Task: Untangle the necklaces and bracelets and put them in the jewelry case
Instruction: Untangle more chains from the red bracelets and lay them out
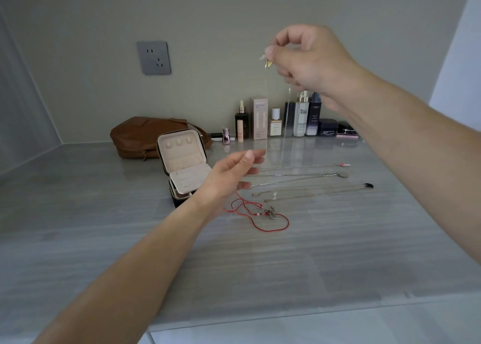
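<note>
Nearest, I see the knotted red cord bracelet (260, 214) awaiting untangling on the grey stone counter (234, 265), my left hand (234, 172) loose-fingered and empty, several thin chains (307, 179) laid straight, none visibly inside the open beige-lined jewelry case (182, 158), my right hand (307, 57) pinching a dangling fine gold necklace (268, 63), and L'OREAL on a far dark bottle (315, 117).

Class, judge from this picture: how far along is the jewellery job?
Done: three necklaces lie straightened, side by side on the counter. In hand: the right hand pinches a gold necklace, which hangs free; the left hand is open below. Left: the red cord tangle, and no jewellery shows in the open jewelry case yet.
</note>
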Demonstrator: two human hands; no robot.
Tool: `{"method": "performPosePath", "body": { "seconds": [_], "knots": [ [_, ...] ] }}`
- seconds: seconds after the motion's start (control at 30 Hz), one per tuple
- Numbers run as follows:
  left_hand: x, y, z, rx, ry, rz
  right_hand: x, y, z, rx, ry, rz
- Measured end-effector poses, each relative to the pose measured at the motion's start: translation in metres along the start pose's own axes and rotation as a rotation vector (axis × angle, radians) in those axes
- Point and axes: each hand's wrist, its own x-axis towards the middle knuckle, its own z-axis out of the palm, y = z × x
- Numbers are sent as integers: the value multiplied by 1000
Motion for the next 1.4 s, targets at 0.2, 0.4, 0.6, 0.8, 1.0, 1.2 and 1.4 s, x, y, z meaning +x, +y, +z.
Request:
{"method": "performPosePath", "body": {
  "seconds": [0.2, 0.4, 0.6, 0.8, 1.0, 1.2, 1.4],
  "knots": [
    [-2, 3, 3, -26, -58, 32, -2, 1, 7, -50, -46, 28],
    [-4, 7, 5, -107, -131, 42, -4, 0, 12, -84, -58, 42],
    [-3, 8, 5, -217, -179, 51, -2, 0, 11, -97, -52, 51],
    [-3, 11, 6, -272, -84, 69, -2, 3, -1, -82, -1, 92],
    [-2, 12, 7, -275, -44, 45, -7, 11, -13, 30, 14, 162],
    [0, 20, 5, -236, 61, 62, -18, 25, -29, 62, 28, 207],
    [4, 25, 10, -101, 109, 63, -32, 41, -52, 172, 6, 293]
  ]
}}
